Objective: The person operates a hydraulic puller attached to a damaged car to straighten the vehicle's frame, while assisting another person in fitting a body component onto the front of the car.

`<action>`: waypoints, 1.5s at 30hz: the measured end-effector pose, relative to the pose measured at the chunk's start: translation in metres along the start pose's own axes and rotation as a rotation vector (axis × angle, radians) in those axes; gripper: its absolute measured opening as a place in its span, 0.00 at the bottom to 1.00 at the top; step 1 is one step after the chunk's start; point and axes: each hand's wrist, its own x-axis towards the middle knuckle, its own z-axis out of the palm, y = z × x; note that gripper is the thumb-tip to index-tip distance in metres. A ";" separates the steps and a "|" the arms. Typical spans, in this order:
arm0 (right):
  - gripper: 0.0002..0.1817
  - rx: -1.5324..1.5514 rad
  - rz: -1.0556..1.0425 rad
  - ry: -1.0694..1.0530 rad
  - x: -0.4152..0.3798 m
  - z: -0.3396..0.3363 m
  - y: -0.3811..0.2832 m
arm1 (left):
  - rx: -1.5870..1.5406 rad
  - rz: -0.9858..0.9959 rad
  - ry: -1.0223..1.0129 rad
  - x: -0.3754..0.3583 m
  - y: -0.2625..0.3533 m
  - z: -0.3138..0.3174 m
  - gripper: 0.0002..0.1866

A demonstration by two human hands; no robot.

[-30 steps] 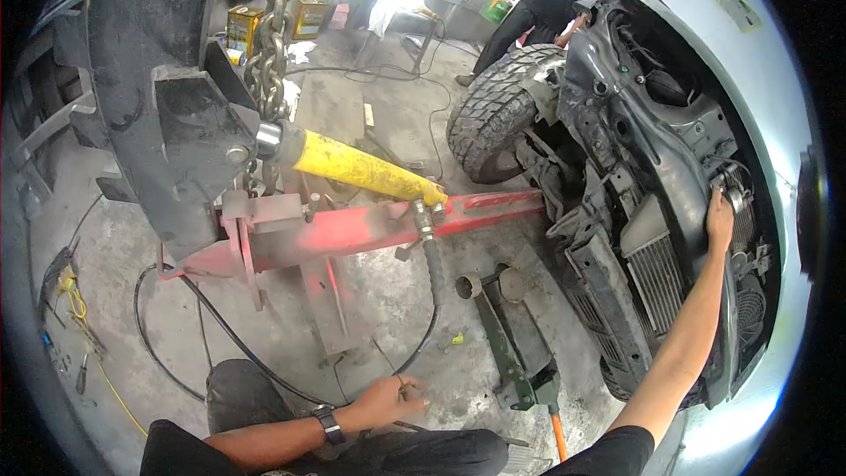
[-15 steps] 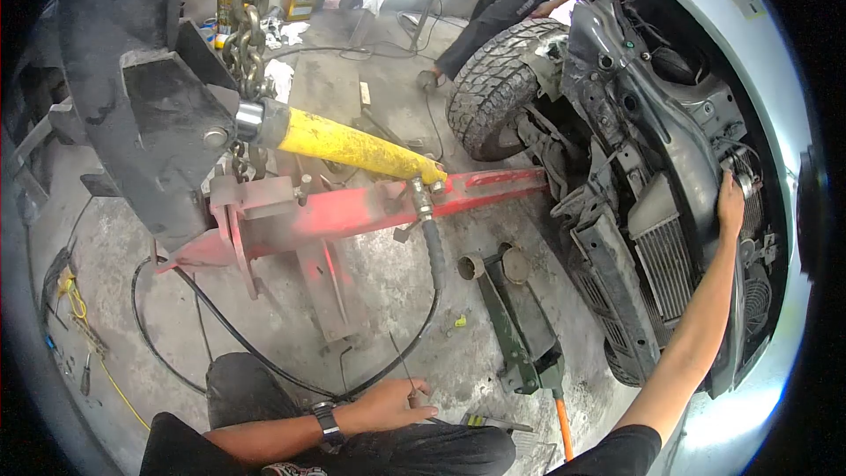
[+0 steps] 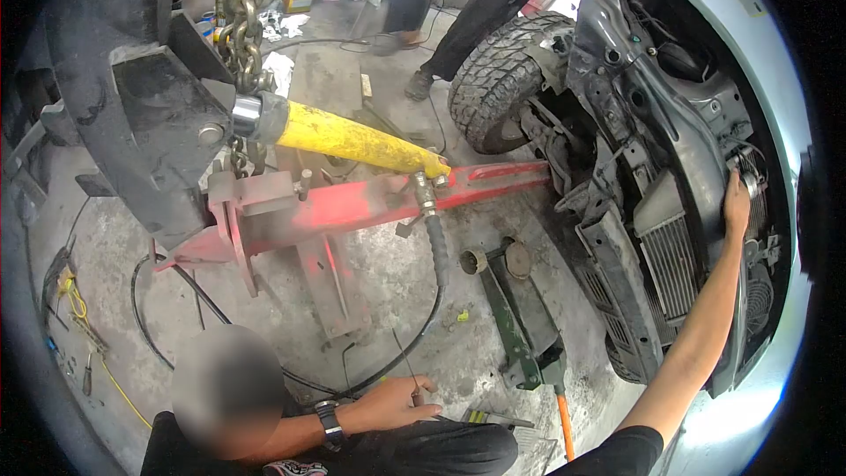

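The right hand [image 3: 737,204] is laid open, fingers spread, on the dark bent front frame [image 3: 696,167] of the stripped silver car [image 3: 775,62], just above the finned grey radiator [image 3: 667,256]. The left hand [image 3: 394,401], with a black wristwatch [image 3: 330,424], is closed on a thin metal rod [image 3: 404,358] near the black hydraulic hose [image 3: 434,264] below the yellow ram [image 3: 352,143] and red steel beam [image 3: 352,207].

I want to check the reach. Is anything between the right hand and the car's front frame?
Nothing visible: the right hand already lies on the frame, beside the radiator. The left hand is low, at a thin rod.
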 end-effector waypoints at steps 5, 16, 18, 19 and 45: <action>0.37 -0.018 -0.009 -0.009 0.007 0.003 0.008 | 0.006 0.040 0.004 0.000 -0.002 0.001 0.26; 0.36 -0.035 -0.073 0.005 0.012 0.007 0.017 | -0.009 0.032 -0.023 0.000 0.001 0.000 0.27; 0.36 -0.022 -0.061 0.002 0.009 0.005 0.013 | -0.048 0.046 -0.017 0.000 -0.004 0.002 0.27; 0.36 -0.019 -0.054 0.008 0.006 0.004 0.011 | -0.066 0.053 -0.015 0.001 -0.006 0.003 0.27; 0.37 -0.011 -0.008 0.005 0.015 0.011 0.017 | -0.002 0.049 0.006 0.000 0.000 0.004 0.24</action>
